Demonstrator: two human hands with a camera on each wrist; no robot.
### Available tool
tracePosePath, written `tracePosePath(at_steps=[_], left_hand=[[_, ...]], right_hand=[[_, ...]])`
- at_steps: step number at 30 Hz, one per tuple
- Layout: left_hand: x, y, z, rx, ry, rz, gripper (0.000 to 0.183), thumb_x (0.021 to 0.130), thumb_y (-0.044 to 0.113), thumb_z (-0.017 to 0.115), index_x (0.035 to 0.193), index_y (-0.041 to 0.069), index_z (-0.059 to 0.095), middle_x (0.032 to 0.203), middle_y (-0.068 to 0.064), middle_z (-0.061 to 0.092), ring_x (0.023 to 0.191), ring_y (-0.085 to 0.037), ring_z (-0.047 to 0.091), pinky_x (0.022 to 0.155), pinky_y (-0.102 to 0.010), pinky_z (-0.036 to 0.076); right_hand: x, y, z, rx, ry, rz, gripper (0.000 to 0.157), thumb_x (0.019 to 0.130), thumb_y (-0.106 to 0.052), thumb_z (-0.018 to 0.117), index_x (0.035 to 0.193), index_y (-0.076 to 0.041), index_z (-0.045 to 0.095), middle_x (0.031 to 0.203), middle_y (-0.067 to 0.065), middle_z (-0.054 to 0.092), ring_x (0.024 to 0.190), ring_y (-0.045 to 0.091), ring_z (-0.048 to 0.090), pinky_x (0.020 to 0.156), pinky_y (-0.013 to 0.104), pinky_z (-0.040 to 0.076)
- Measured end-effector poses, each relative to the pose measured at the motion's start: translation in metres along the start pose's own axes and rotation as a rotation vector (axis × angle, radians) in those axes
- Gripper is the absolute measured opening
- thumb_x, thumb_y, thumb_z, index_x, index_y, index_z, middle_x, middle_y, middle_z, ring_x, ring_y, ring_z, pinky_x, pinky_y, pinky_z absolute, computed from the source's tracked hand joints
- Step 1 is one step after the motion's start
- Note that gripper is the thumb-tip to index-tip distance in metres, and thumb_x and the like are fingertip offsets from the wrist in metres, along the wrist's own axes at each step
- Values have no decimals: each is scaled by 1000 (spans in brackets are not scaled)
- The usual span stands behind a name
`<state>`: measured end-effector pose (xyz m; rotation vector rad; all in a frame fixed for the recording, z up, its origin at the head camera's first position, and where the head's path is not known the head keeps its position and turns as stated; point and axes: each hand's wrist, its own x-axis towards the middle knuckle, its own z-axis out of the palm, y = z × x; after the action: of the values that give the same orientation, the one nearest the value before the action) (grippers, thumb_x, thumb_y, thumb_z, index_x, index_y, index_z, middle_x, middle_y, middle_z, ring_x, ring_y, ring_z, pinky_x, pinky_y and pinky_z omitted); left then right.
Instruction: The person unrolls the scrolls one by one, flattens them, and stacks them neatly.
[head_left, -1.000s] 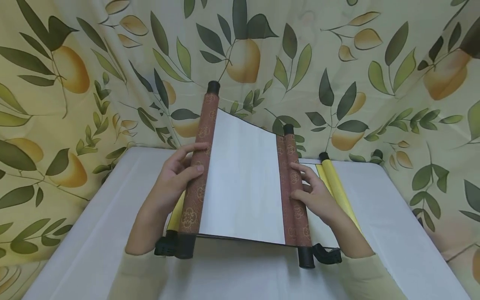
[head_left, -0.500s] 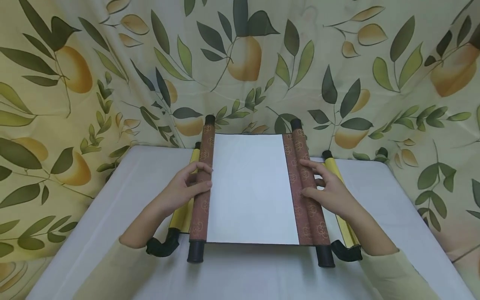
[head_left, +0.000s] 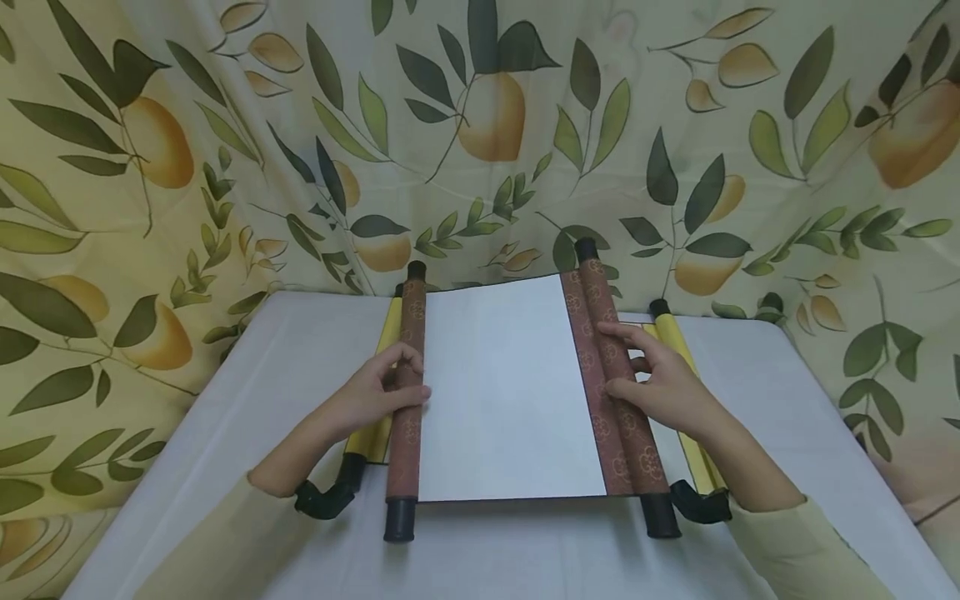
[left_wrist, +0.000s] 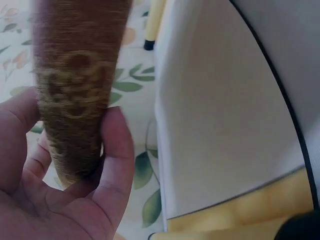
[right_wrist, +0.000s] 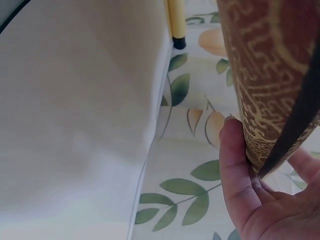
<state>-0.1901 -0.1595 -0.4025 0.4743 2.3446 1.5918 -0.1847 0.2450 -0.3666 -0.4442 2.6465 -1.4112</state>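
A hanging scroll [head_left: 495, 392] with reddish-brown patterned ends and black knobs is held partly unrolled, its blank white sheet facing up. My left hand [head_left: 375, 387] grips the left roller [head_left: 408, 450], fingers and thumb around it; the left wrist view shows this roller [left_wrist: 75, 85] between them. The right roller [head_left: 615, 333] is in my right hand [head_left: 663, 379], and the right wrist view shows fingers [right_wrist: 235, 165] curled about it. Beneath lies a second scroll with yellow rollers [head_left: 675, 342], its middle mostly hidden by the brown one.
A white-covered table [head_left: 495, 558] spreads under both scrolls. Behind it hangs a cloth [head_left: 675, 100] printed with leaves and orange fruit. Black bands or straps [head_left: 326, 497] sit at both wrists.
The brown scroll's raised left roller has come down, and the two rollers now stand farther apart with more white sheet showing. Both hands have kept their grip.
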Motion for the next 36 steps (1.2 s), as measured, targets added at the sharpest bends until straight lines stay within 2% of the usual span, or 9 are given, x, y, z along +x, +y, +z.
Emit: tracePosePath(at_steps=[5, 14, 19, 24, 26, 31, 36], left_hand=[[-2, -4, -2, 57, -5, 14, 19, 94, 12, 65, 107, 11, 51, 105, -11, 48, 89, -27, 47, 66, -35, 42], [-6, -9, -5, 49, -26, -48, 16, 95, 10, 58, 111, 6, 59, 99, -12, 55, 83, -25, 54, 61, -34, 53], [-6, -10, -8, 71, -28, -33, 15, 94, 14, 65, 103, 8, 55, 96, -11, 51, 76, -23, 52, 58, -33, 50], [-8, -9, -12, 105, -20, 14, 19, 91, 11, 69, 97, 9, 51, 94, -9, 49, 84, -24, 49, 65, -33, 47], [-9, -9, -13, 112, -21, 11, 16, 91, 9, 67, 98, 8, 53, 95, -9, 51, 87, -24, 49, 68, -34, 47], [-10, -12, -16, 100, -40, -42, 12, 93, 11, 63, 104, 7, 61, 103, -11, 55, 81, -23, 53, 62, -37, 51], [-8, -14, -20, 114, -54, -31, 10, 94, 13, 64, 103, 10, 63, 100, -11, 56, 76, -23, 53, 61, -38, 52]], right_hand=[[-1, -1, 1, -17, -9, 4, 74, 88, -1, 66, 153, -19, 36, 152, 19, 33, 111, 44, 58, 64, 39, 61], [-4, 2, 2, -46, -13, 10, 74, 87, -1, 65, 153, -17, 37, 149, 19, 37, 110, 42, 58, 63, 38, 60], [-4, 2, 1, -47, -18, 17, 74, 87, -2, 66, 153, -17, 36, 149, 20, 37, 111, 43, 57, 64, 39, 60], [-4, 1, 2, -53, -18, 28, 74, 87, -2, 66, 153, -19, 36, 149, 20, 36, 112, 44, 56, 64, 39, 61], [-4, 1, 2, -51, -20, 34, 74, 88, -3, 66, 153, -20, 36, 149, 20, 36, 112, 44, 56, 64, 39, 61], [-5, 2, 1, -43, -26, 46, 75, 88, -4, 67, 154, -22, 35, 148, 21, 36, 113, 44, 56, 64, 40, 60], [-7, 4, -3, -51, -23, 50, 75, 88, -5, 68, 154, -23, 35, 148, 20, 36, 113, 43, 56, 64, 40, 60]])
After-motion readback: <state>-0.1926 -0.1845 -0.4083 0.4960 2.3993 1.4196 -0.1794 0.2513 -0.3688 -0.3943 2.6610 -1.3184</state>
